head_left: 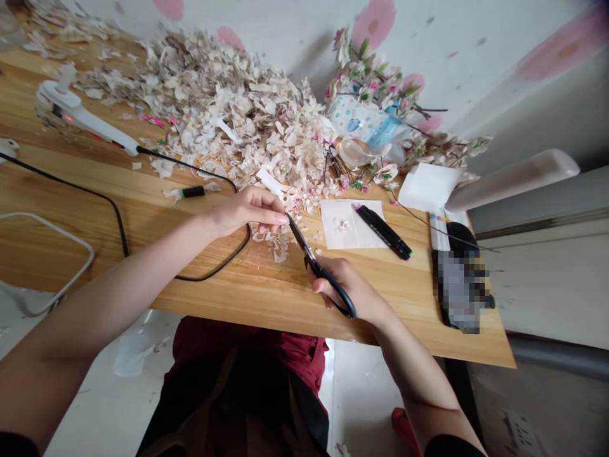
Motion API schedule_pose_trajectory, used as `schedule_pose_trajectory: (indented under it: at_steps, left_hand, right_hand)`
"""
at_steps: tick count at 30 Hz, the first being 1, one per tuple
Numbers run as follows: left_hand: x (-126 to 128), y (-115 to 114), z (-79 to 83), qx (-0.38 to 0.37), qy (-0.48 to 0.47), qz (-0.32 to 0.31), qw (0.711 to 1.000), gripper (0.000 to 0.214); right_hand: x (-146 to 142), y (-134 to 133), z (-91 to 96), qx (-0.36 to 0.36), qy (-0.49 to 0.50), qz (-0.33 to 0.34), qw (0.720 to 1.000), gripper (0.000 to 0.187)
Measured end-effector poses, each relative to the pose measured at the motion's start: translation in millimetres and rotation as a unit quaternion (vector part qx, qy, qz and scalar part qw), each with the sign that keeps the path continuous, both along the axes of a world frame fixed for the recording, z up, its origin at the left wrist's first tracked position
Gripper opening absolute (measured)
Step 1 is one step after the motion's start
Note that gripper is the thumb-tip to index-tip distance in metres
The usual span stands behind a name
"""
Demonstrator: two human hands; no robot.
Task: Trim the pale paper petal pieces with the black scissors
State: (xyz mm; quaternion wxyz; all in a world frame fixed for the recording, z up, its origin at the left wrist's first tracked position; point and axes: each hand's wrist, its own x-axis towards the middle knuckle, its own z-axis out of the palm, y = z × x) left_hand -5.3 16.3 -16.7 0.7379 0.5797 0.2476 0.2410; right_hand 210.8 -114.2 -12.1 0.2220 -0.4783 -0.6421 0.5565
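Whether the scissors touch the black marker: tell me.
Apart: the head view plainly shows the scissors clear of the black marker, with the white paper sheet lying between them.

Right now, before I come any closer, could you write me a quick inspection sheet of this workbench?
Surface: wooden table, scattered with scraps.
Job's things: black-handled scissors, blades beside the left hand's fingers; white paper sheet with a few scraps on it.
Clutter: large heap of pale cut petals; artificial flower stems; black pen-like tool; white corded tool; pixelated object.
Grippers: bare hands; left hand pinching, anything held too small to tell; right hand gripping the scissors.
Cables: black cable looping across the table.
Surroundings: pink-flowered wall; pale floor.
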Motion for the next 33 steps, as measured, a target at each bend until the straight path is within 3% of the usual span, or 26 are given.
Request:
schedule_pose_trajectory:
  at_steps: [5, 10, 13, 18, 27, 33]
  left_hand:
    - [-1.0, 0.1, -2.0, -0.002, 0.019, -0.005, 1.0, 0.01]
    - [8.4, -12.3, -1.5, 0.045, 0.07, 0.046, 0.996, 0.012]
    - [14.2, -23.2, -0.8, 0.063, 0.091, 0.041, 0.993, 0.015]
    - [18.7, -32.3, -5.5, 0.106, 0.117, 0.03, 0.987, 0.02]
    - [21.0, -33.1, -8.4, 0.101, 0.135, -0.009, 0.986, 0.023]
    - [20.2, -27.7, -6.5, 0.099, 0.132, 0.063, 0.984, 0.027]
  right_hand:
    - [-2.3, 1.3, -5.0, -0.05, 0.08, -0.039, 0.995, 0.059]
    - [-9.7, 14.1, -8.5, -0.032, 0.144, -0.204, 0.968, 0.042]
    - [-11.4, 21.4, -8.9, -0.013, 0.179, -0.251, 0.951, 0.038]
    - [-12.6, 21.9, -10.4, -0.024, 0.2, -0.245, 0.948, 0.038]
    - [-12.1, 17.1, -11.3, -0.006, 0.168, -0.219, 0.961, 0.04]
    - [3.5, 28.6, -11.8, 0.067, 0.052, -0.231, 0.969, 0.036]
